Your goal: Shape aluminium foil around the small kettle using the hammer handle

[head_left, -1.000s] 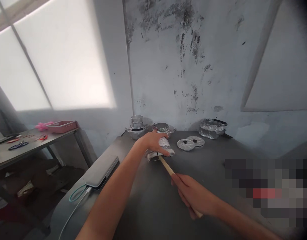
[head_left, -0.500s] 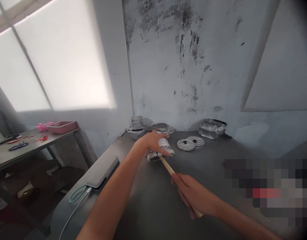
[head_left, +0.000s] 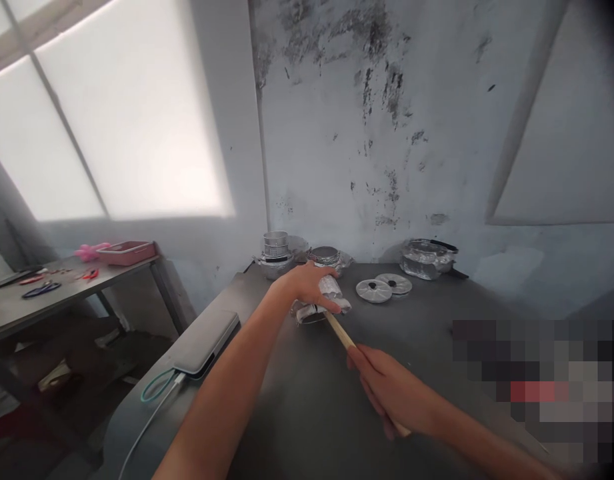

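My left hand [head_left: 311, 283] reaches over a silvery, crinkled foil-like wrap [head_left: 330, 287], its thumb and fingers spread round it and pressing on it. Beneath lies a dark, round-edged piece [head_left: 313, 319], perhaps a small pan, mostly hidden by the hand and wrap. From there a pale wooden handle [head_left: 339, 330] slants toward me. My right hand [head_left: 381, 383] is closed round this handle, whose lower end [head_left: 403, 432] pokes out below the fingers. How the handle joins the wrapped piece is hidden.
Two round lids with black knobs [head_left: 374, 291] lie right of the wrap. Foil-wrapped pots stand along the wall, one [head_left: 427, 258] at right, others [head_left: 275, 257] at left. A grey power bank [head_left: 207, 343] with cables lies left. A side table holds a pink basket [head_left: 127, 253] and scissors [head_left: 41, 291].
The whole view has shifted slightly, with everything sitting a little further right. Both hands keep the same grips, and no thing has visibly moved on the table.
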Action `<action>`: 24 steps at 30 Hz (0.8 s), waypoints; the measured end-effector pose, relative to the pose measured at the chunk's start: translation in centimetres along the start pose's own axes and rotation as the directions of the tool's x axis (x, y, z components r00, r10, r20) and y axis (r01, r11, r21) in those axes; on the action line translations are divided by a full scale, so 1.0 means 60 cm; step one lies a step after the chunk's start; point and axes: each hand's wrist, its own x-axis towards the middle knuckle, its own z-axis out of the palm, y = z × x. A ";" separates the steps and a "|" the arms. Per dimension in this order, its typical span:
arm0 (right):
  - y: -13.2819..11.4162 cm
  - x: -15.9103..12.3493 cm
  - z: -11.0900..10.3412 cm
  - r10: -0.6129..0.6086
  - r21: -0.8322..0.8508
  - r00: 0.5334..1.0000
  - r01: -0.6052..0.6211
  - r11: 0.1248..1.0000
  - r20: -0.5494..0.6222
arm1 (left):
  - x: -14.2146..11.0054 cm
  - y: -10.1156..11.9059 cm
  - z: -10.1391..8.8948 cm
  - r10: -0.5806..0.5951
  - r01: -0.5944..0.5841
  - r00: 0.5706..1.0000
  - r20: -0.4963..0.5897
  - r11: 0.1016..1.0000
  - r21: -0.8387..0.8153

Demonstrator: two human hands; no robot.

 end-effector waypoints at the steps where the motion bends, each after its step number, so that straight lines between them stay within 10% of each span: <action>1: 0.002 0.000 -0.001 0.005 -0.005 1.000 -0.005 1.000 0.006 | -0.001 0.000 -0.001 0.004 -0.004 1.000 -0.002 1.000 0.000; 24: -0.013 0.000 0.006 0.149 0.005 0.989 -0.149 0.989 0.028 | 0.004 -0.005 0.001 -0.048 0.049 0.999 0.025 0.997 -0.057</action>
